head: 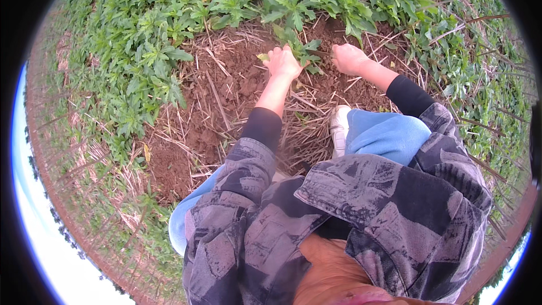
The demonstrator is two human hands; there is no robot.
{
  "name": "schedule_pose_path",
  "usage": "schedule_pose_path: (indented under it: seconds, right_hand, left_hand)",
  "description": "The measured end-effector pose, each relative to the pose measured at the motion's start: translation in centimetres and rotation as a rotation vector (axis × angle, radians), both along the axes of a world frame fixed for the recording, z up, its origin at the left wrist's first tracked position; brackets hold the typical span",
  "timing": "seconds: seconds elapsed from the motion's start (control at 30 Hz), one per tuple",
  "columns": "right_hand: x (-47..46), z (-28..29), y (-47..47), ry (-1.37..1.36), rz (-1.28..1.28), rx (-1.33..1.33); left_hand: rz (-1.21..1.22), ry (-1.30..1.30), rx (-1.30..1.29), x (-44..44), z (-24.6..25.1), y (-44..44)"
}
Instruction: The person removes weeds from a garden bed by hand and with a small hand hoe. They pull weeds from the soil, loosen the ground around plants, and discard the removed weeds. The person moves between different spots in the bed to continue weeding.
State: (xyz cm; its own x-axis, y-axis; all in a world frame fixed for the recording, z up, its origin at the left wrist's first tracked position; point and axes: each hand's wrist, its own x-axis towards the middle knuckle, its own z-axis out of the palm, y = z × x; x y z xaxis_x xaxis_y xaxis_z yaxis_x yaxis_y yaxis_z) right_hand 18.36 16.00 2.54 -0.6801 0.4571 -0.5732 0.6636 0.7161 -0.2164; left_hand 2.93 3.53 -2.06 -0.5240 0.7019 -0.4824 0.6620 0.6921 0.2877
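Note:
My left hand [283,62] is low over the soil, its fingers curled at the base of a leafy green plant [305,53] with toothed leaves. Leaves stick out on the right of that hand, and a pale yellowish leaf [262,56] shows by its fingers on the left. To the right, my right hand [348,59] is closed in a fist around a tool whose handle is hidden. From the fist a thin, dark, blade-like part [318,53] points left into the plant's leaves; its tip is covered.
Dense leafy plants [292,2] grow in front and to the left [144,59]. Reddish-brown loose soil [211,80] with dry straw [305,131] lies around my hands. My shoe [338,129] and bent knee in blue jeans [385,133] are close behind my right hand.

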Motion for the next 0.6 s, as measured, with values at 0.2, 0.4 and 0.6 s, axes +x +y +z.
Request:
schedule_pose_path:
  seconds: [0.2, 0.4, 0.6]
  right_hand:
    - [2.0, 0.4, 2.4, 0.161, -0.132, 0.037]
    - [3.3, 0.6, 4.2, 0.084, -0.181, -0.152]
    - [4.4, -0.3, 8.1, 0.16, -0.42, 0.109]
  left_hand:
    - [0.415, -0.155, 0.299, -2.5, -4.2, 0.7]
    - [0.539, -0.111, 0.42, -12.7, 2.0, -6.9]
    - [0.461, 0.182, -0.028, -15.8, 8.3, -10.2]
